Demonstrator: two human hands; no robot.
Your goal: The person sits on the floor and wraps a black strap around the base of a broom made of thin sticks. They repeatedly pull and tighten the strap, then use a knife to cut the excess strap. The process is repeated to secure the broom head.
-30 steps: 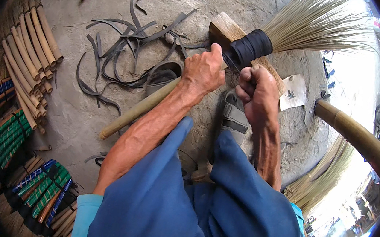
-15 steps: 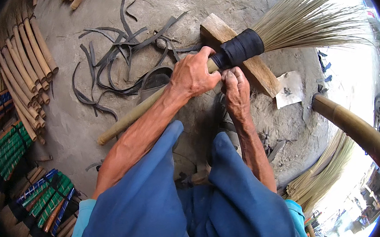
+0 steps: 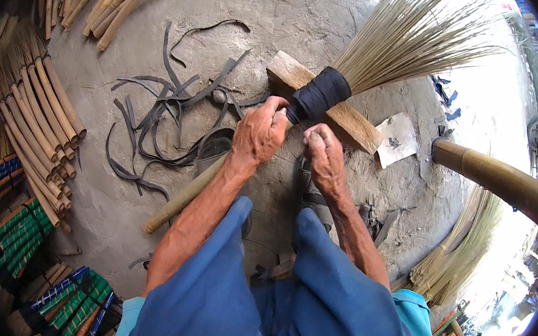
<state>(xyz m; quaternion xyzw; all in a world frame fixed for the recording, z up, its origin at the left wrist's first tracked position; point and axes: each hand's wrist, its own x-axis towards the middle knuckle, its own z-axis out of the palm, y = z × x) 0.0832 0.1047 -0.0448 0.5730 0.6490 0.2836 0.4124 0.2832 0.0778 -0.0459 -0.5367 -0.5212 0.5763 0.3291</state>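
A broom with pale bristles (image 3: 403, 41) lies slantwise before me, its bamboo handle (image 3: 180, 201) running down to the left under my left forearm. Black rubber-like binding (image 3: 319, 96) is wound tightly round its neck, which rests on a wooden block (image 3: 359, 130). My left hand (image 3: 260, 131) is closed round the handle just below the binding. Close by on the right, my right hand (image 3: 324, 157) is closed in a pinch, a small gap away from the binding. What its fingers hold, if anything, is hidden.
Loose black strips (image 3: 171, 102) lie tangled on the floor left of my hands. Bundled bamboo handles (image 3: 44, 125) and green-wrapped brooms (image 3: 81, 306) line the left side. A thick bamboo pole (image 3: 491, 175), a paper scrap (image 3: 395, 139) and a bristle bundle (image 3: 457, 247) are at right.
My right hand has come away from the binding, leaving a gap. The left hand keeps its grip on the handle. The whole view has shifted slightly.
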